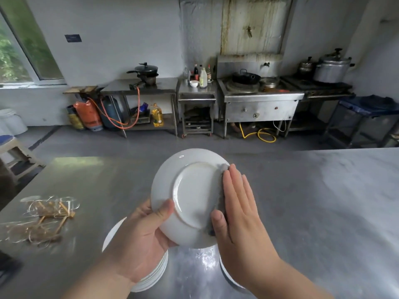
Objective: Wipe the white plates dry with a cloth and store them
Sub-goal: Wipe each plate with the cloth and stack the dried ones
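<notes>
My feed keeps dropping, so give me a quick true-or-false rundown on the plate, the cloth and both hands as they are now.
1. The left hand grips the white plate at its rim. True.
2. The plate's eating face is turned to the camera. False: its underside, with the foot ring, faces the camera.
3. The right hand presses a grey cloth against the plate with straight fingers. True.
4. The plate is lying on the steel table. False: it is held up in the air, above the table and a stack of plates.
</notes>
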`<state>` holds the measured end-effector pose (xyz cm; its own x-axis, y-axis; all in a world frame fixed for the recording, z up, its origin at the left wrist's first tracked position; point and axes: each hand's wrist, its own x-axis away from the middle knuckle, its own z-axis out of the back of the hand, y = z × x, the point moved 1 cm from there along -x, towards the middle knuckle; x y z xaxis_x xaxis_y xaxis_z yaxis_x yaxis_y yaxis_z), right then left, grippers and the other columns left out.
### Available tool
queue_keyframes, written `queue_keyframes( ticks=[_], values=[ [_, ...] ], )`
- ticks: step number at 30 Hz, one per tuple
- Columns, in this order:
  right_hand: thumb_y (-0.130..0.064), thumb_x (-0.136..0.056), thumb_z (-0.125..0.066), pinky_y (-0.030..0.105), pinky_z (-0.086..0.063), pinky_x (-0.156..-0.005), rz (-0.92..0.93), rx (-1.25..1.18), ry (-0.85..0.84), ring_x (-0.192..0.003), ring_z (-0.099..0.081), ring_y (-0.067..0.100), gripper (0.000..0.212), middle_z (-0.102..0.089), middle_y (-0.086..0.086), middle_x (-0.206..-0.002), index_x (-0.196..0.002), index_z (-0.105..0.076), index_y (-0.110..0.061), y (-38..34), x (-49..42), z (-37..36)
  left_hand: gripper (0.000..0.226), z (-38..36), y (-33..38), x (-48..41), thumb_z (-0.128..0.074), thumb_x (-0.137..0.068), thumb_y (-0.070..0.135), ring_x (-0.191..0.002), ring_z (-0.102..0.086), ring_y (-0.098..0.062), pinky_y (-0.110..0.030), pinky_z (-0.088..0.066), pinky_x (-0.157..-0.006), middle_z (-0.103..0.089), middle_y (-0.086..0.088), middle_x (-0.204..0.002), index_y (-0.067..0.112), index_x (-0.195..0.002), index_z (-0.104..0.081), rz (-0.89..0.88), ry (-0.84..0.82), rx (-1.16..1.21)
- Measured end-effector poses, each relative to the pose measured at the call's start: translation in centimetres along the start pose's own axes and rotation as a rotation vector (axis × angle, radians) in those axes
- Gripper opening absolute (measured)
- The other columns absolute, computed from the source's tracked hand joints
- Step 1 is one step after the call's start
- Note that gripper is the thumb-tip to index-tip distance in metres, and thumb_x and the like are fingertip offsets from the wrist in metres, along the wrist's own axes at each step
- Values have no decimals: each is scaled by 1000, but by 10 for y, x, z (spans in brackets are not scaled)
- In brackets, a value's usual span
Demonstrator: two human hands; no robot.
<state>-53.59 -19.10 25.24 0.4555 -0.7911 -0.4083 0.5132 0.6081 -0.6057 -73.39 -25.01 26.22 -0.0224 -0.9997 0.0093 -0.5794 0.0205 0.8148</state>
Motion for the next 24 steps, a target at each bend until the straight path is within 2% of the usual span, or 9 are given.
queue_keyframes(
  ticks=[2,4,7,9,12,14,18,21,24],
  values=[
    [-61,-102,-18,14,7,-124,-38,36,-19,-157,20,4,67,20,-34,-166,-161,9,-41,5,-4,-1,59,-1,-6,0,-87,-85,31,-125,-65,-43,-55,-61,-85,-65,-25,-139,9,-135,-67,43,9,-15],
    [-63,-103,-17,13,5,-123,15,114,-45,-157,16,1,67,14,-35,-167,-162,4,-41,11,-24,12,59,-1,-9,0,-90,-82,33,-119,-70,-40,-52,-62,-79,-67,-24,-135,10,-133,-69,71,3,-50],
    [-53,-109,-29,19,-10,-127,140,139,-94,-159,-6,3,62,-8,-24,-172,-165,-15,-34,15,-53,34,63,2,-8,-2,-90,-81,33,-118,-70,-37,-51,-62,-76,-67,-24,-136,9,-135,-68,69,-23,-77],
    [-47,-110,-34,21,-15,-126,176,69,-81,-157,-14,1,59,-13,-21,-172,-165,-19,-32,15,-56,38,66,3,-3,-5,-92,-78,32,-124,-67,-39,-55,-60,-81,-65,-24,-139,9,-135,-68,31,3,-51],
    [-46,-109,-34,9,-9,-121,48,-88,55,-156,-7,-6,61,-3,-28,-171,-165,-12,-36,8,-34,19,59,-2,5,-12,-92,-78,32,-127,-65,-37,-54,-60,-88,-67,-20,-138,13,-130,-72,-65,23,34],
    [-47,-107,-34,8,-7,-120,-24,-213,147,-157,-4,-3,66,-1,-28,-171,-167,-11,-32,0,-14,0,52,-6,3,-13,-86,-86,31,-129,-64,-36,-51,-59,-92,-67,-18,-139,14,-132,-71,-94,2,71],
    [-32,-102,-49,5,-19,-116,-84,-337,305,-153,-20,-7,63,-22,-25,-169,-162,-31,-30,2,-17,3,47,-7,-9,-9,-73,-99,25,-134,-59,-40,-52,-56,-98,-61,-22,-145,11,-142,-62,-37,-106,40],
    [-20,-98,-54,18,-30,-120,-14,-330,227,-148,-35,-6,59,-42,-22,-159,-155,-46,-28,10,-35,26,55,-2,-1,-7,-87,-83,30,-126,-66,-32,-48,-61,-87,-68,-15,-137,17,-134,-71,29,-67,59],
    [-19,-97,-55,24,-32,-121,99,-229,20,-147,-38,-5,55,-49,-19,-157,-151,-54,-26,10,-52,42,55,-1,9,-5,-79,-92,36,-137,-58,-28,-43,-57,-100,-62,-13,-147,16,-141,-65,104,-121,112]
  ],
)
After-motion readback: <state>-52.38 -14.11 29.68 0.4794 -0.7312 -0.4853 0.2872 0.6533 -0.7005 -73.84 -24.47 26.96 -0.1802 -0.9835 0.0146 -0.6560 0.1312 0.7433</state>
